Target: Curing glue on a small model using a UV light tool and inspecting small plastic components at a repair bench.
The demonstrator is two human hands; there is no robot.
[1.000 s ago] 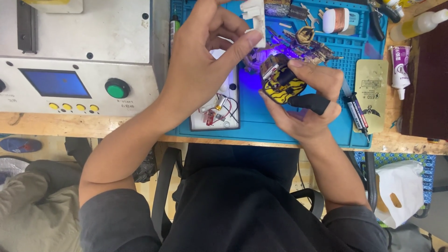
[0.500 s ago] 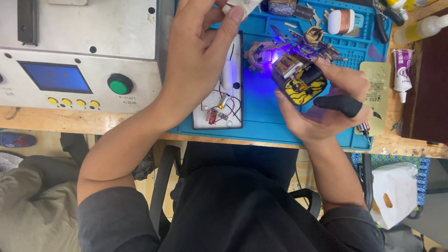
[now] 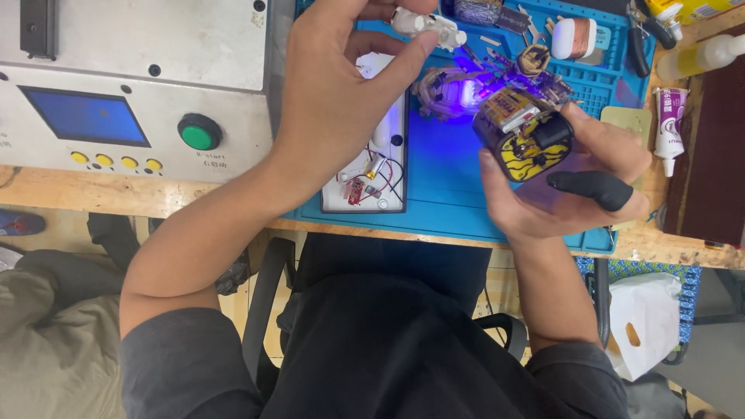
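While the right hand cradles a small black-and-yellow wound component over the blue mat, the left hand pinches a little white part at the far edge. Fitting them looks next, needing careful alignment; a white wired tray and glue tube sit close by.
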